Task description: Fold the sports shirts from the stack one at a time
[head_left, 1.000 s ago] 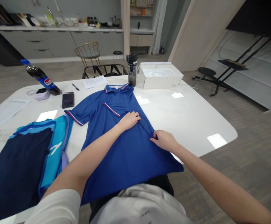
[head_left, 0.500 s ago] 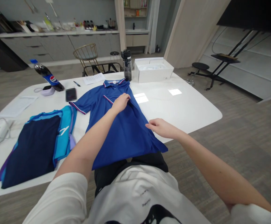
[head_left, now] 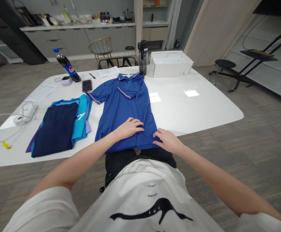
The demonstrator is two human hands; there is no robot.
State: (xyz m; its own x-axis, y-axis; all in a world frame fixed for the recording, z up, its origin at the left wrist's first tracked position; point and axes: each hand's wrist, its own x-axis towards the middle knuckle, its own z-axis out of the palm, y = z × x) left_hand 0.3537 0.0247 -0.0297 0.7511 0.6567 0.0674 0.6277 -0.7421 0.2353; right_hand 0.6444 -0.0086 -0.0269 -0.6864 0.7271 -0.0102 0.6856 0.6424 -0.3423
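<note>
A blue polo shirt (head_left: pixel 127 106) lies flat on the white table (head_left: pixel 198 106), collar away from me, its right side folded inward. My left hand (head_left: pixel 129 127) rests on the shirt's lower part, fingers spread and flat. At the shirt's lower right corner by the table's near edge, my right hand (head_left: pixel 168 140) presses on the hem, its fingers bent onto the cloth.
A stack of folded navy and turquoise clothes (head_left: pixel 58 127) lies to the left. Farther back stand a cola bottle (head_left: pixel 66 68), a dark drinking bottle (head_left: pixel 142 57), an open white box (head_left: pixel 170 63), papers (head_left: pixel 108 71) and a pen. A white device with cable (head_left: pixel 21 117) sits at far left.
My left hand slid from the shirt's chest area down to its lower part. My right hand moved down to the hem corner. The camera view pulled back.
</note>
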